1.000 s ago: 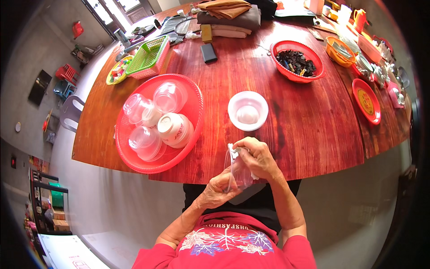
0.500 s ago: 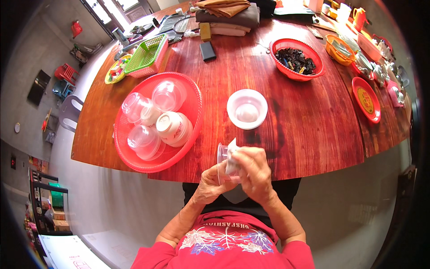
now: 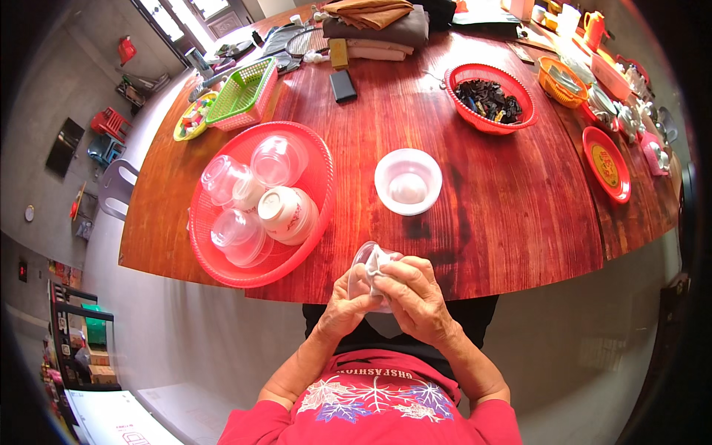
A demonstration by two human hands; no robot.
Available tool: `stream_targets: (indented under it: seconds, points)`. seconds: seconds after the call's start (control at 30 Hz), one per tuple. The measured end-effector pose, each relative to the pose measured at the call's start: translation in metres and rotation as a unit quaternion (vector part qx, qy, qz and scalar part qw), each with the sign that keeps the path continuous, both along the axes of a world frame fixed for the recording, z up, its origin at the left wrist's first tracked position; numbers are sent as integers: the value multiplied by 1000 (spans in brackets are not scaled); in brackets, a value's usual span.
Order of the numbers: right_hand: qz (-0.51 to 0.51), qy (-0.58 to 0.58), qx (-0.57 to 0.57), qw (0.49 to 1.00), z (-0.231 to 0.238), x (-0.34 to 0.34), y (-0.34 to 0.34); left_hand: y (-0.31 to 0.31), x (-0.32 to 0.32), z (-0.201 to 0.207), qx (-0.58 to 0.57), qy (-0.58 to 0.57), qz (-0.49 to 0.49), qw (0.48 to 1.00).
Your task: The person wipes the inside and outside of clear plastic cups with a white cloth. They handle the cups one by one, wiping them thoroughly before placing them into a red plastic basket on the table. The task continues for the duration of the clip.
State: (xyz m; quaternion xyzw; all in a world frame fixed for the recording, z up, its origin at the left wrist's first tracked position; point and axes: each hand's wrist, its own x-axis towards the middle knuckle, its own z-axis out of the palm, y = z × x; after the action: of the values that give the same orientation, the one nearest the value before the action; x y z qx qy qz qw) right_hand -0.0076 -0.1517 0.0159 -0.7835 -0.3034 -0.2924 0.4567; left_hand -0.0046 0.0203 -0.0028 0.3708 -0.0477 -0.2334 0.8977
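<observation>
At the table's near edge, my left hand (image 3: 343, 305) grips a clear plastic bowl (image 3: 359, 279), tilted with its mouth toward the right. My right hand (image 3: 415, 297) pinches a white cloth (image 3: 377, 261) and presses it against the bowl's rim and inside. Fingers hide part of both the cloth and the bowl. Beyond my hands stands a white bowl (image 3: 408, 182), upright, with something pale at its bottom. To the left, a large red plastic basket (image 3: 325, 194) holds several upturned clear bowls (image 3: 236, 231) and a stack of white printed bowls (image 3: 288, 215).
Far right on the wooden table (image 3: 512, 200) are a red basket (image 3: 454, 96) of small dark pieces, an orange basket (image 3: 561, 87) and a red oval tray (image 3: 607, 165). A green basket (image 3: 243, 93), a dark box (image 3: 343, 86) and folded cloths (image 3: 378, 31) lie farther back.
The clear bowl has turned and tipped in my left hand. My right hand has shifted slightly lower, and the cloth now sits at the bowl's rim and inside.
</observation>
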Motion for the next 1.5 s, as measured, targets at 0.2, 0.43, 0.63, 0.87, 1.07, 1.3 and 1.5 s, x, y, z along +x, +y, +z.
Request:
stream_targets:
  seconds: [0.2, 0.43, 0.63, 0.87, 1.07, 1.3, 1.5]
  points:
    - [-1, 159, 83, 984, 5, 19, -16, 0, -8, 0, 134, -153, -60, 977]
    - [43, 344, 141, 928, 0, 33, -19, 1, -3, -9, 167, -244, -89, 951]
    - [2, 59, -66, 996, 27, 3, 0, 4, -10, -17, 220, -172, -74, 957]
    - [0, 13, -78, 997, 27, 8, -3, 6, -12, -16, 230, -248, -78, 938]
    - [162, 443, 146, 869, 13, 43, -33, -4, -13, 2, 221, -381, -110, 891]
    - [180, 498, 407, 744, -32, 13, -12, -4, -2, 13, -45, -148, -26, 988]
    - [57, 496, 386, 776, -27, -17, 9, -9, 10, 14, -66, -67, 57, 994]
